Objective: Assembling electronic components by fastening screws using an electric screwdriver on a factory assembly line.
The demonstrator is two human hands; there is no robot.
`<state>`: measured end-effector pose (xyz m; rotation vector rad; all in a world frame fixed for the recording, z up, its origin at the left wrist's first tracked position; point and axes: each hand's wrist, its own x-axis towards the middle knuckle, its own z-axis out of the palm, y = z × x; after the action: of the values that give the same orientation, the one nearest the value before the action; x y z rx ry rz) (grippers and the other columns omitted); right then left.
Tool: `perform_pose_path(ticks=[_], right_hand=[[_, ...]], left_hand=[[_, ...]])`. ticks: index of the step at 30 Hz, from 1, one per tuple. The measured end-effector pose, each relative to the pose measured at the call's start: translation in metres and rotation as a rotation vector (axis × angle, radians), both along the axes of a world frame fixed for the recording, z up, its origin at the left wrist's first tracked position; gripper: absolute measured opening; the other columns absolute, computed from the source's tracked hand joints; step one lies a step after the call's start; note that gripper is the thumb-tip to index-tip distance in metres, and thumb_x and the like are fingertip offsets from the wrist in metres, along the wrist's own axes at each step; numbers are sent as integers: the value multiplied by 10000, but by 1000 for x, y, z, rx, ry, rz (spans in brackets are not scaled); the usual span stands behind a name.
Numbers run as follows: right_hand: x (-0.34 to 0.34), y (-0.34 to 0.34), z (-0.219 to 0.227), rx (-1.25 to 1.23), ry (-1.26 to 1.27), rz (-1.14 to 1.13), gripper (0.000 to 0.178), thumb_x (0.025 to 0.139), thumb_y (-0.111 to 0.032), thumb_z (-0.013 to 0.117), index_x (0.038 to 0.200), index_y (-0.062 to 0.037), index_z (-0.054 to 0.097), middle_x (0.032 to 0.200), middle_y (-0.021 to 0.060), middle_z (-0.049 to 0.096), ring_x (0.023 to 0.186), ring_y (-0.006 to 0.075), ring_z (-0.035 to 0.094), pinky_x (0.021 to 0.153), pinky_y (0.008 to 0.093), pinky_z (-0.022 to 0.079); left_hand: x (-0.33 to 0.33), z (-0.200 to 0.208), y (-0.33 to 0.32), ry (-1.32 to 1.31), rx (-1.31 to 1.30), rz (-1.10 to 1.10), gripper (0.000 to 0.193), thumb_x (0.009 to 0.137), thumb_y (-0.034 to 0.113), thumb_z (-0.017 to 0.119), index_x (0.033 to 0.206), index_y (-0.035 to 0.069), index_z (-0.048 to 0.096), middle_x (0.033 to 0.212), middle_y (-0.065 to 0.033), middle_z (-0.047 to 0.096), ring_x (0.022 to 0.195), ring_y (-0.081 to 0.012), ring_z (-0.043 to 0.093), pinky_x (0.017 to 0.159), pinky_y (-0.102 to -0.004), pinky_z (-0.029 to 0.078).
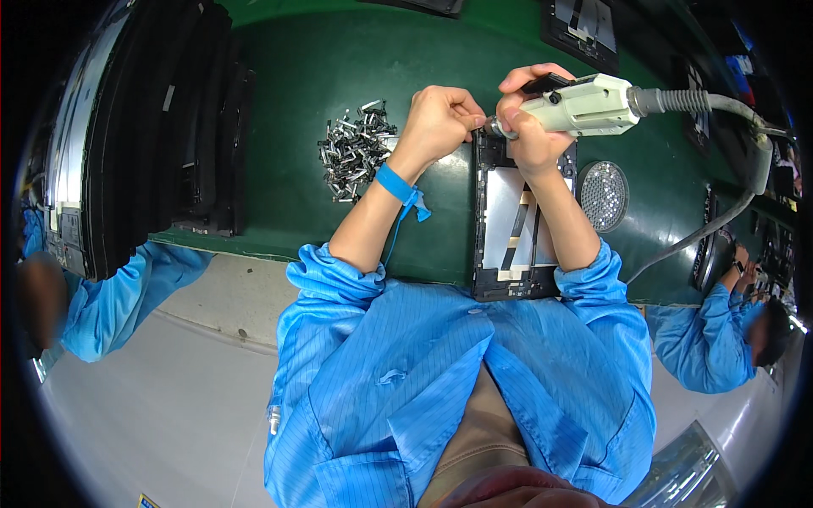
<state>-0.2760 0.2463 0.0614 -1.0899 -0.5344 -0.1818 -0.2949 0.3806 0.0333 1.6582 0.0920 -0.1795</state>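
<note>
My right hand (535, 127) is wrapped round a pale green electric screwdriver (593, 106), which lies sideways with its tip toward my left hand. A tablet-like device (542, 241) with a black frame and silver inner plate lies below it on the table. At the device's far left corner, the fingers of my left hand (442, 123) are pinched together beside the driver tip. Whatever they hold is too small to make out. A blue wrist strap (402, 190) is round my left wrist. Left of that hand lies a pile of small black-and-silver parts (356, 151).
A round dish (605, 196) of tiny silvery pieces stands right of the device. The screwdriver's cable (720, 222) loops down the right side. Tall stacked black panels (161, 127) stand at left. Another device (583, 30) lies at the back. People in blue work on both sides.
</note>
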Motion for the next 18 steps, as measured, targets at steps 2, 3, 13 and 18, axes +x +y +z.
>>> perform_pose_path(ticks=[2, 3, 13, 18], right_hand=[[-1, 4, 2, -18, -12, -4, 459, 691, 35, 515, 1142, 29, 433, 913, 166, 575, 605, 83, 482, 540, 214, 433], [-2, 5, 3, -37, -26, -11, 451, 691, 43, 514, 1136, 31, 439, 908, 150, 576, 626, 83, 489, 561, 213, 437], [-6, 10, 2, -79, -20, 12, 427, 707, 83, 534, 1120, 32, 441, 855, 100, 538, 753, 118, 535, 653, 240, 472], [-3, 12, 1, -146, -39, 6, 424, 704, 80, 522, 1114, 26, 427, 875, 103, 527, 748, 119, 526, 655, 245, 472]], left_hand=[[-1, 1, 0, 0, 15, 7, 24, 722, -9, 693, 725, -17, 670, 609, -69, 639, 522, -97, 594, 484, -236, 477], [-1, 2, 0, 0, 15, 5, 24, 722, -9, 693, 725, -17, 670, 609, -69, 639, 522, -97, 594, 484, -236, 477], [0, -5, 0, -8, 14, 28, 13, 711, -20, 680, 710, -21, 667, 578, -71, 628, 510, -99, 593, 482, -244, 466], [3, 0, -1, -43, 35, 52, 15, 700, -34, 661, 698, -19, 665, 577, -76, 630, 509, -109, 602, 491, -252, 472]])
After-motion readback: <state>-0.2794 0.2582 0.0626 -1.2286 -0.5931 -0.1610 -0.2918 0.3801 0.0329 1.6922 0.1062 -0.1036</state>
